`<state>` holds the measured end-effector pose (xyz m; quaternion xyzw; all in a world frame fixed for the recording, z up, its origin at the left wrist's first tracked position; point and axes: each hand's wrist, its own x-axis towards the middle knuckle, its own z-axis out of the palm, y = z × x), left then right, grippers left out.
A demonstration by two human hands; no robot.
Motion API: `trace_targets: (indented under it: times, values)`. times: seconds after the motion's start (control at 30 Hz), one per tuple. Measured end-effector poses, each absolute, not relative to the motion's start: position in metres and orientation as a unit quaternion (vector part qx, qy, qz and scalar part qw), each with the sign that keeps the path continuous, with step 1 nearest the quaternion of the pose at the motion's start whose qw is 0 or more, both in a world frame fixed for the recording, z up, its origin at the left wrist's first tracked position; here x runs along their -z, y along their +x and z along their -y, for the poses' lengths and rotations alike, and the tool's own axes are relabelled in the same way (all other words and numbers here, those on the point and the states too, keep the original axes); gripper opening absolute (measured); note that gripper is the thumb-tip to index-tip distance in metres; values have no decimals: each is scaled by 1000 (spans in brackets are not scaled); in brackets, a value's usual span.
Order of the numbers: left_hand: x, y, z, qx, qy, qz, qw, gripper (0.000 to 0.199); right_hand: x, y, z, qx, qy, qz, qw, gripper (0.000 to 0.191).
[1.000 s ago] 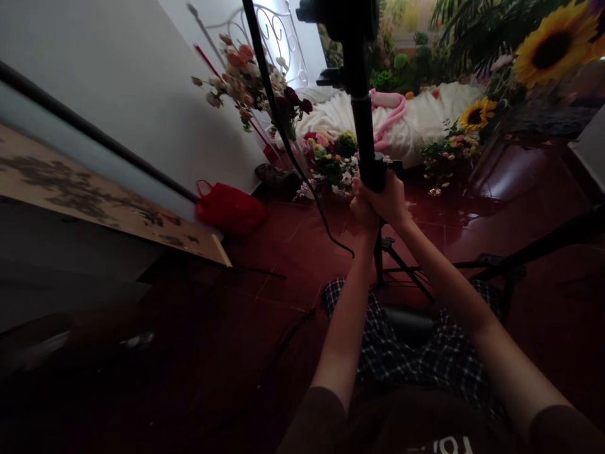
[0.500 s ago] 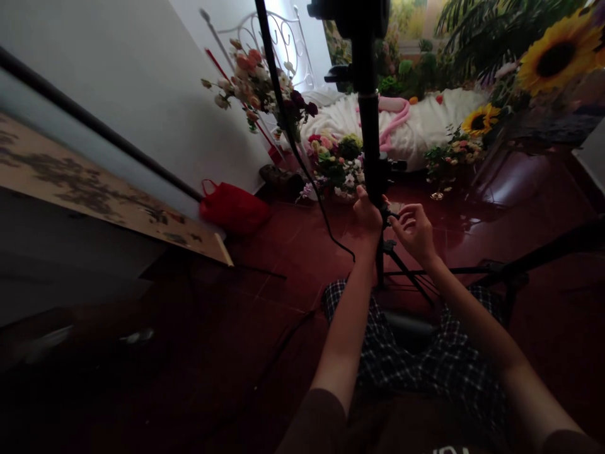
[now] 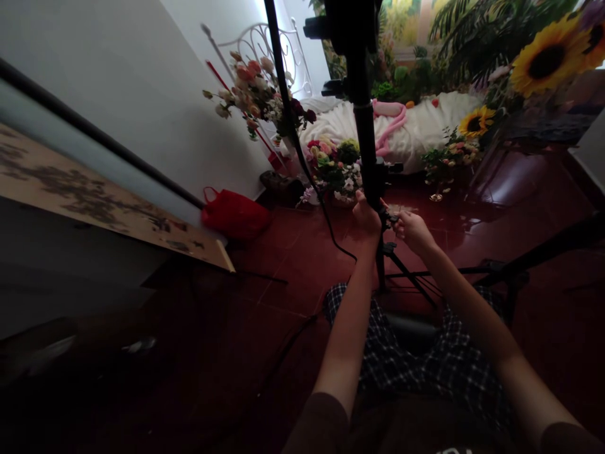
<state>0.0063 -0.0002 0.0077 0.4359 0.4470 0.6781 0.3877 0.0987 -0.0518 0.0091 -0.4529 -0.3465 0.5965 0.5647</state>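
And here's the black stand (image 3: pixel 365 135), a smooth, round pole rising upright between the forearms, thicker and blockier towards the top, stubby knobs jutting from its side; the left hand (image 3: pixel 367 215) has it low down, fingers curled round the shaft, thumb up, a firm grasp though the far fingers are hidden; the right hand (image 3: pixel 412 230) is in just beside it, fingertips pinched on a small dark fitting (image 3: pixel 391 218) at the pole's right side, its exact shape lost in the gloom; below, thin straight legs (image 3: pixel 412 277) splay out over glossy red tiles (image 3: pixel 283 258)!

A slim black cable (image 3: pixel 326 214) drops in a loose curve left of the pole, ending near the left wrist; behind the stand, ruffled petals in a low flower cluster (image 3: pixel 335 165), then soft, rumpled white cloth (image 3: pixel 420 129) with a fuzzy pink strip (image 3: pixel 394 129) across it; broad sunflowers (image 3: pixel 546 63) crowd the upper right.

Now the edges; a stretch of tile runs between the stand and the slumped red bag (image 3: pixel 236 215) by the wall; the painted panel (image 3: pixel 113 195) points its pale end strip that way; on the right, a thick dark bar (image 3: pixel 553 246) slants in, narrowing that side; checked fabric (image 3: pixel 430 359) covers the knees, close behind the legs.
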Motion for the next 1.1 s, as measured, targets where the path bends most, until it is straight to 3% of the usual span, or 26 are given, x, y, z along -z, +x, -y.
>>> trace_targets:
  times: [0.1,0.23,0.4,0.67,1.1]
  values:
    - [-7,6,-1,-675,438,-449,389,82,-8,102,50,-603,-451,364,548,33]
    - [-12,7,3,-681,424,-459,382,80,-6,108,59,-387,-508,517,571,38]
    - [-15,8,4,-682,431,-458,373,81,-8,120,70,-177,-567,675,438,45]
    - [-13,6,2,-681,434,-455,375,79,-10,122,71,6,-574,741,348,57]
    - [-13,6,6,-685,434,-445,379,77,-10,119,58,45,-595,764,247,63]
